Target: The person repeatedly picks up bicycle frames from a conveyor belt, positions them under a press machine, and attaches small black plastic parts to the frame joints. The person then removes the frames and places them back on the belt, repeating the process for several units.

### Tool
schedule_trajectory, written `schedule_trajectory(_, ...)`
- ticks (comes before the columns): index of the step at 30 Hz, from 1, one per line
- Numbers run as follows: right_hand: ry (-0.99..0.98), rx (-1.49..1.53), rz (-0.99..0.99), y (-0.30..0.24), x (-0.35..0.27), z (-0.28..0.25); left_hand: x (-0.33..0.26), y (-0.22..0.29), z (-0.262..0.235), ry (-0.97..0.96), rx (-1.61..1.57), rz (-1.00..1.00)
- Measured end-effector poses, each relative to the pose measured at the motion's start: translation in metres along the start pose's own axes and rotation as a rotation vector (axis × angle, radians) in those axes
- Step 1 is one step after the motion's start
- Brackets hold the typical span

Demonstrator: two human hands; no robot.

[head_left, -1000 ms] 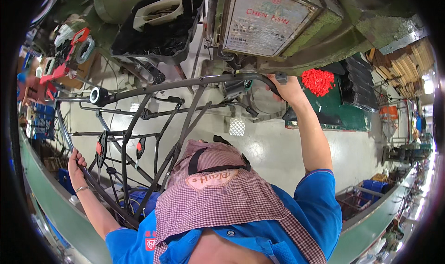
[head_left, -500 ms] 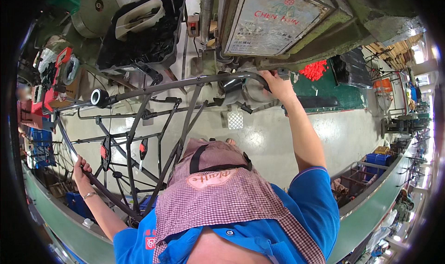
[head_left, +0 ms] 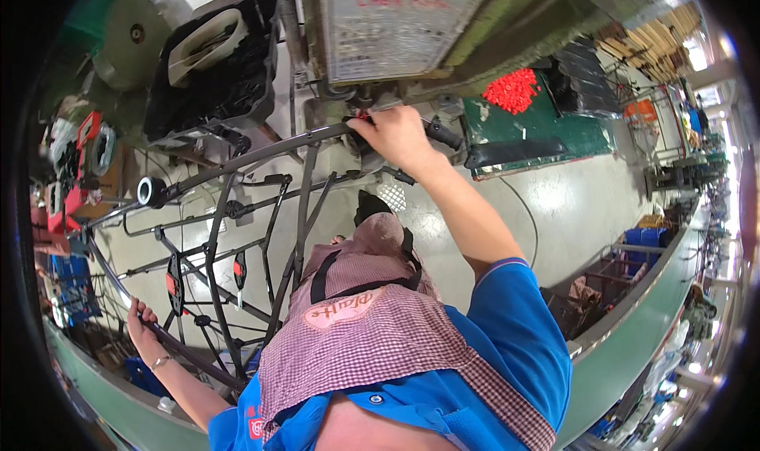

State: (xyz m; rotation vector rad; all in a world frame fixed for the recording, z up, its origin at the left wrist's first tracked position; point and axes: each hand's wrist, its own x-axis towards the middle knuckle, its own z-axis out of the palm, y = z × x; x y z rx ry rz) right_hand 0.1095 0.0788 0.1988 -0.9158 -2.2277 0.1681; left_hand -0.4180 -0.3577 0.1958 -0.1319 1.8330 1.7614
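Observation:
A black tubular metal frame point(head_left: 214, 245) with several crossing bars and red-and-black fittings spans the left half of the view. My left hand point(head_left: 142, 328) is closed round its lower-left tube. At the machine, my right hand point(head_left: 400, 138) is wrapped over the far end of the long upper tube point(head_left: 293, 144), hiding that end. Its thumb lies along the tube. A round, pale-rimmed open tube end point(head_left: 149, 190) shows at the left of the upper bar.
A green machine with a metal plate point(head_left: 392, 35) stands straight ahead. To its left is a black bin point(head_left: 265, 95) of dark parts. A green table point(head_left: 578, 138) bears a pile of small red parts point(head_left: 511, 91). A long green-sided bench point(head_left: 641, 332) runs at right.
My right hand has moved left and nearer along the upper tube, off its bent end. The view has shifted, and a black shoe now shows beyond the apron. My left hand keeps its grip.

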Motion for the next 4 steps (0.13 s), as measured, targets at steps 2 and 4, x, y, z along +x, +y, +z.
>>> schedule_trajectory(2, 0.006, -0.045, -0.01, 0.0007, -0.0007, 0.0036, 0.0015, 0.0004, -0.0055, -0.012, -0.016, -0.022)
schedule_trajectory(4, 0.017, -0.046, -0.015, 0.0012, -0.0021, 0.0, 0.0049, 0.0036, -0.001, -0.033, -0.025, -0.039)
